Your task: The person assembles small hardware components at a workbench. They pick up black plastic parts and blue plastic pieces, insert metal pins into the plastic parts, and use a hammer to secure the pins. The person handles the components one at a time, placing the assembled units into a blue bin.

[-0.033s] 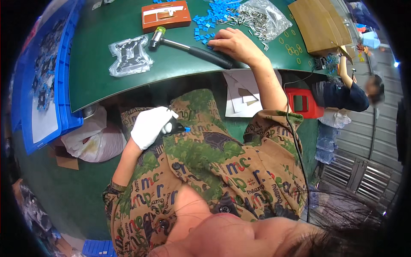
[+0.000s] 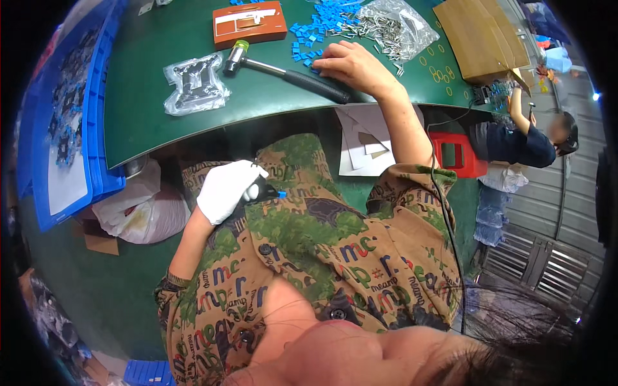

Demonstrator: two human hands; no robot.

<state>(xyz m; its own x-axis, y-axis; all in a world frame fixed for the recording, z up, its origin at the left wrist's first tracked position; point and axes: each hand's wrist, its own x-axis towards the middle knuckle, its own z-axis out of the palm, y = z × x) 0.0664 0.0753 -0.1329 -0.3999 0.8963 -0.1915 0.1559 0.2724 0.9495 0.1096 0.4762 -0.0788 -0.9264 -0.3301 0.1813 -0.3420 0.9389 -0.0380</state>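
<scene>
My left hand (image 2: pixel 226 188), in a white glove, is held over my lap with its fingers curled round a black part (image 2: pixel 265 193). A small blue piece (image 2: pixel 282 194) sits at the end of that part. On the green table, my bare right hand (image 2: pixel 353 66) reaches palm down to the near edge of the scattered blue plastic pieces (image 2: pixel 308 42). Its fingertips are drawn together on one small blue plastic piece (image 2: pixel 315 71), mostly covered by the fingers. A hammer (image 2: pixel 283 72) with a black grip lies just left of this hand, its handle end close to the wrist.
Metal pins (image 2: pixel 385 32) lie beside a clear bag (image 2: pixel 418 29). An orange box (image 2: pixel 250 24) and bagged black parts (image 2: pixel 195 85) are on the table (image 2: pixel 138 122). A cardboard box (image 2: pixel 483 38) stands right, a blue bin (image 2: pixel 96 128) left. Another person (image 2: pixel 524 145) works at far right.
Both my hands stay where they were. At the far right, the other person's head and arm have shifted slightly.
</scene>
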